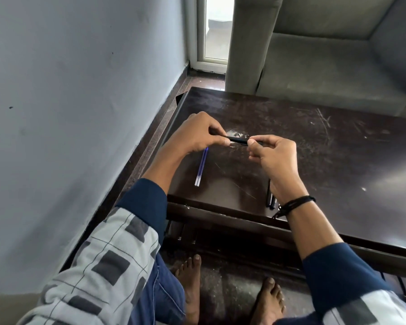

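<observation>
along the left side runs a pale blue wall (pixel 68 113), the biggest thing in view, and beyond the table stands a grey sofa (pixel 326 66), with a narrow glass door (pixel 217 31) between the two. below them spreads the dark wooden table (pixel 337 160), scratched and scuffed on top, its near edge just above the person's bare feet. on its left part, reaching under the left hand, lie two thin blue refills (pixel 201 167) side by side, pointing away from the person. near the front edge, partly hidden behind the right wrist, lie black pens (pixel 271 200); how many cannot be told. the left hand (pixel 197 134) is held over the table with thumb and forefinger pinched on one end of a slim black pen (pixel 238 140), the other fingers curled in. the right hand (pixel 272 156), a dark cord band (pixel 295 204) on its wrist, pinches the other end between thumb and forefinger, its remaining fingers loosely bent. the slim black pen lies roughly level between the two hands, over the middle of the table's left half, just beyond the far end of the refills and well apart from the black pens
</observation>
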Action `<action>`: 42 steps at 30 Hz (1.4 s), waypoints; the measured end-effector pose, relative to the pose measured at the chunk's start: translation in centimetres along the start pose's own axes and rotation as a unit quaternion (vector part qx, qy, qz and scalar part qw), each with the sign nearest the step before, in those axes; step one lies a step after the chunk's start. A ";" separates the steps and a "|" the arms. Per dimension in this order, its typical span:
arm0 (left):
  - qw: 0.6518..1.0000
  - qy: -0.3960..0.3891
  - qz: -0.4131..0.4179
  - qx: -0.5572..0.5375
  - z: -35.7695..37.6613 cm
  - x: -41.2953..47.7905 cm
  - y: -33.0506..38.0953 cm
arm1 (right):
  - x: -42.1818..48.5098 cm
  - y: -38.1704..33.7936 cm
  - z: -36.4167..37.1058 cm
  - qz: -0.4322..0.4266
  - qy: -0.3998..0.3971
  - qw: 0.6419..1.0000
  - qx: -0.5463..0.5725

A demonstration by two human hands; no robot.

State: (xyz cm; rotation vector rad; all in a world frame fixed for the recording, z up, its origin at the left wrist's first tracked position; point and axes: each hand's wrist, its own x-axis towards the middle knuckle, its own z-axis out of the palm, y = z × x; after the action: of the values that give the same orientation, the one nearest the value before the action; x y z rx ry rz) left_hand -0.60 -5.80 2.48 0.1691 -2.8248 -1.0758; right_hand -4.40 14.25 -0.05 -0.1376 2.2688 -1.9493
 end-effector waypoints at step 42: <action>0.994 0.092 -0.022 0.055 3.1 4.5 -2.2 | 4.3 -1.5 -3.6 -0.036 0.042 0.945 -0.321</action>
State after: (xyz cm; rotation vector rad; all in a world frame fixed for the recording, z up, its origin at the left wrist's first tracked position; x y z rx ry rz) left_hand -5.36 -6.09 -0.98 0.3234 -2.7248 -0.8632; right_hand -9.23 16.79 1.73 -0.2106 2.9053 -1.1800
